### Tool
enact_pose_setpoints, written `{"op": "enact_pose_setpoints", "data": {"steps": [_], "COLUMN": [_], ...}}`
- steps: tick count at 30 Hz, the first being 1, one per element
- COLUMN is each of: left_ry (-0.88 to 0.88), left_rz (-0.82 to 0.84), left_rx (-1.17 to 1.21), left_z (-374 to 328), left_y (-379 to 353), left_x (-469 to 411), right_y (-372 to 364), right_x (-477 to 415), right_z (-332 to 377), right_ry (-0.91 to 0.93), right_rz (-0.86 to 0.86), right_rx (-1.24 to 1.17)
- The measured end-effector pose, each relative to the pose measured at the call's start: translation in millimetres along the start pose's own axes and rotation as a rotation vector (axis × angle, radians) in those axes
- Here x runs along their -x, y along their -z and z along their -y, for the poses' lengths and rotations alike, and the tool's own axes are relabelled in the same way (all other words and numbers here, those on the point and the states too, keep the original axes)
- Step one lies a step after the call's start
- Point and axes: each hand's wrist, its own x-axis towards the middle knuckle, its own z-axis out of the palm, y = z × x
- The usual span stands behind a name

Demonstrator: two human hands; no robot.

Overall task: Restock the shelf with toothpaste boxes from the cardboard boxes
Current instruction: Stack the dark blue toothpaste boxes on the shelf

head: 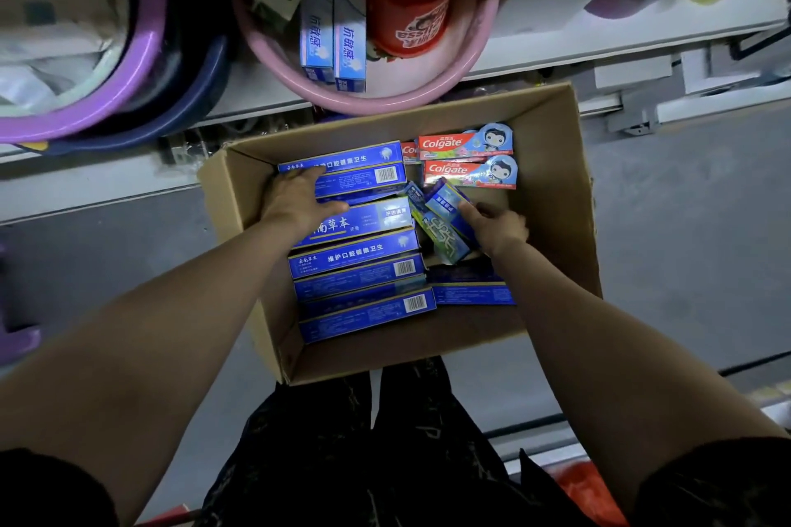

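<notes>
Down on the grey floor, between the two bare arms, what is that?

An open brown cardboard box (569,184), with toothpaste boxes lying flat inside it.

Where are the hands?

Both are inside it. The left hand (295,201) lies palm-down on the far left end of a row of long dark blue toothpaste boxes (364,265). Its fingers reach over one carton and its thumb presses the nearer side, so it grips the topmost ones.

And the right hand (501,227)?

It sits right of that row, fingers curled on a small bundle of slim green-and-blue toothpaste boxes (441,227), which tilt across the middle of the carton. How many it holds I cannot tell.

Anything else in there?

Two red Colgate cartons (466,143) lie just beyond the right hand against the far wall, apart from both hands. One more blue carton lies under the right forearm.

And past the carton?

On the white shelf (535,60) stands a round pink plastic basin (385,105) holding pale blue-and-white toothpaste cartons (334,39) and a red cup (411,13). A purple basin (145,34) sits to its left.
</notes>
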Motion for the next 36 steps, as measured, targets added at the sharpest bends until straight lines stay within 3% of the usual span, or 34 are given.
{"op": "enact_pose_setpoints", "data": {"steps": [4, 9, 13, 17, 20, 26, 36], "left_ry": [-0.004, -0.014, -0.019, -0.047, -0.060, -0.051, -0.128], "left_rz": [-0.005, -0.012, -0.064, -0.044, 0.020, 0.115, 0.065], "left_rx": [-0.004, -0.029, -0.040, -0.061, -0.063, -0.016, 0.114], "left_z": [-0.8, -1.1, 2.2, 0.1, -5.0, -25.4, -52.2], "left_y": [-1.1, -2.9, -8.2, -2.9, 5.7, 31.6, 97.9], "left_x": [-5.1, -14.8, -19.9, -21.6, -19.8, -2.7, 83.3], "right_y": [2.2, 13.8, 19.1, 29.9, 48.3, 78.0, 100.2], "right_x": [-9.0, -18.1, -31.4, -23.3, -1.3, 35.4, 113.4], "right_z": [-5.3, -24.1, -27.3, -14.2, 3.1, 9.4, -17.3], "right_ry": [0.039, 0.047, 0.043, 0.115, 0.198, 0.204, 0.435], "right_rz": [0.018, 0.164, 0.175, 0.243, 0.390, 0.655, 0.699], "right_rx": [0.176, -0.027, 0.192, 0.083, -0.132, -0.219, -0.390]}}
